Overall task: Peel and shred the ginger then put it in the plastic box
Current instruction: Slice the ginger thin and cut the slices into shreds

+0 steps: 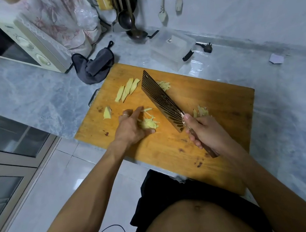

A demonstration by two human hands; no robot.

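Note:
On the wooden cutting board (215, 111) lie several ginger slices (127, 89), a small ginger chunk (107, 113) and a pile of ginger shreds (148, 121). My left hand (132, 127) rests over that pile, fingers loosely curved around the shreds. My right hand (204, 130) grips the handle of a ribbed cleaver (162, 100), whose blade is lifted and tilted above the board's middle. More shreds (164, 85) lie beyond the blade, and ginger peel (200, 111) lies by my right thumb. The clear plastic box (173, 49) stands behind the board.
A grey cloth (94, 66) lies at the board's far left corner. A cream microwave (22, 43) stands at the back left, with hanging ladles (130, 21) and a plug (207, 48) near the wall. The board overhangs the marble counter's (294, 116) front edge.

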